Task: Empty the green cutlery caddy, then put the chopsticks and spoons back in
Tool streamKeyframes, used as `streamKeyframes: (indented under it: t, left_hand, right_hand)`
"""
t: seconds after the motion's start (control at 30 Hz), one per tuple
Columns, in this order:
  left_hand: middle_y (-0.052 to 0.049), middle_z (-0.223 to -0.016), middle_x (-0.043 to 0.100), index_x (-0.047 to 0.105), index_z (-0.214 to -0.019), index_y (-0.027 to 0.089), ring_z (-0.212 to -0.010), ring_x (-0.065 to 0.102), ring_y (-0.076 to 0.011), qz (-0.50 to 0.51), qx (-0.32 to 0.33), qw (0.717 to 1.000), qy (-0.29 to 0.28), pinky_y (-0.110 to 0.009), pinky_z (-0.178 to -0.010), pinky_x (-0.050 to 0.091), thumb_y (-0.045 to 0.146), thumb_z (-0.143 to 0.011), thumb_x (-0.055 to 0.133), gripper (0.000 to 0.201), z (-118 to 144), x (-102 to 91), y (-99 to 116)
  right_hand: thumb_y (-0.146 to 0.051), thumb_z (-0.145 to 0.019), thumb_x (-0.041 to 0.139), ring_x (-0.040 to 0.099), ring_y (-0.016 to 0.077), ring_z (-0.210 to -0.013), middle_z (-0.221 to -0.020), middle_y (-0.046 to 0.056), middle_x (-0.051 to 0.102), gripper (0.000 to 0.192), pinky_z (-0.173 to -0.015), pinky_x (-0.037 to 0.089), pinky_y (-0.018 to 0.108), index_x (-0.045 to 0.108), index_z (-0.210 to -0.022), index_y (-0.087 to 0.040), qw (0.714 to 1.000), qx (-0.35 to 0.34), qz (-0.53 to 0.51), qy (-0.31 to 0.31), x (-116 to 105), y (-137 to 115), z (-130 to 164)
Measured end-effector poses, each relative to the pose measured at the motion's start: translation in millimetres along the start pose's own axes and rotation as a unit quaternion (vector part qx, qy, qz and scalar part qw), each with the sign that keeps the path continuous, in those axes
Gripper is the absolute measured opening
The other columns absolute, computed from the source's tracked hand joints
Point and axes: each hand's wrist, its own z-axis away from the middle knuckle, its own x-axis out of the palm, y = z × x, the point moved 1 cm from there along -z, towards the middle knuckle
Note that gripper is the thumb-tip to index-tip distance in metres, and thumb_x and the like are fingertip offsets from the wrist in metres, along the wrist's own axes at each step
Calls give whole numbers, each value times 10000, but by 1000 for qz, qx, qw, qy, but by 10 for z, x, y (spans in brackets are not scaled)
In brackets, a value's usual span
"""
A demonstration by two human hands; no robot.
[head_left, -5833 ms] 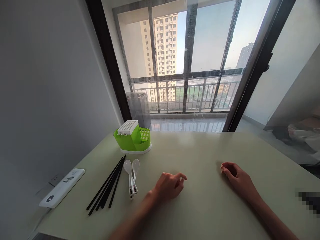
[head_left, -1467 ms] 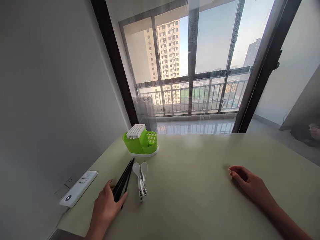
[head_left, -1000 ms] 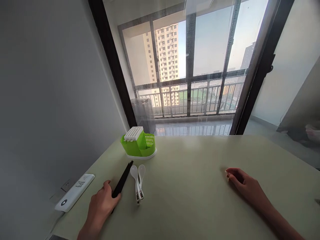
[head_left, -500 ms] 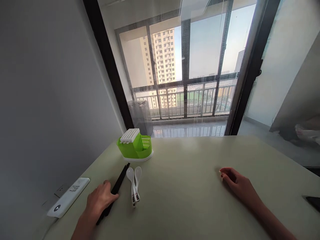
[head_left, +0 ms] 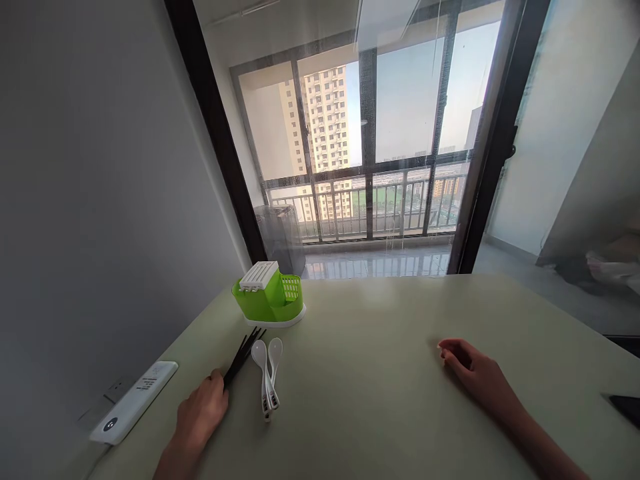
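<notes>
My left hand point(head_left: 203, 408) is closed around a bundle of black chopsticks point(head_left: 243, 353) at the left of the table. Their far ends fan out a little beyond my fingers, and the near ends are hidden by the hand. Just right of them lie white spoons point(head_left: 267, 377), bowls pointing away and handles crossing. Behind the chopsticks stands a green utensil holder point(head_left: 270, 303) with a white slotted top and a white base. On the right side of the table rests my right hand point(head_left: 467, 363), fingers curled in toward the thumb, with nothing visible in it.
A white power strip point(head_left: 134, 403) runs along the table's left edge, by the grey wall point(head_left: 100, 200). At the far right edge lies a dark flat object point(head_left: 625, 405), partly out of view. Glass in a dark frame point(head_left: 463, 247) rises behind the pale table point(head_left: 360, 373).
My left hand has closed on the chopsticks, whose far ends have spread apart. My right hand keeps its place and pose. The view has shifted slightly.
</notes>
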Motion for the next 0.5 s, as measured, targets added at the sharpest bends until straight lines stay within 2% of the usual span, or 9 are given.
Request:
streamKeyframes:
  t: [0.17,0.27,0.4,0.5]
  left_hand:
    - [-209,-1079,719,560,-1104,153,-964,713,-388,50,-5,999,9,-452,-734,511,252,-955,291,323,-10,139,-112]
    - [-190,-1002,730,547,-1151,159,-937,721,-369,163,-23,986,15,-428,-730,535,369,-969,267,394,-46,228,-226]
    - [-79,-776,675,557,-1119,224,-753,703,-313,349,-20,937,18,-366,-636,535,644,-940,257,546,53,263,-228]
    - [31,-654,517,541,-1029,232,-580,573,-214,454,12,891,10,-307,-573,474,851,-822,381,672,279,194,2]
  right_hand:
    - [-569,-817,536,744,251,-828,-939,25,801,370,-775,557,343,698,-965,-271,1000,1,-6,-1,-2,-13,-5]
    - [-564,-812,538,749,251,-825,-922,28,801,366,-764,558,335,699,-957,-269,1000,1,-6,2,5,-8,-9]
    - [-559,-807,543,748,245,-815,-909,27,800,372,-758,558,324,702,-966,-263,1000,-1,-9,2,3,-14,-3]
    - [-551,-804,544,746,243,-801,-920,32,803,365,-750,558,317,709,-951,-262,1000,0,-6,5,-12,-38,5]
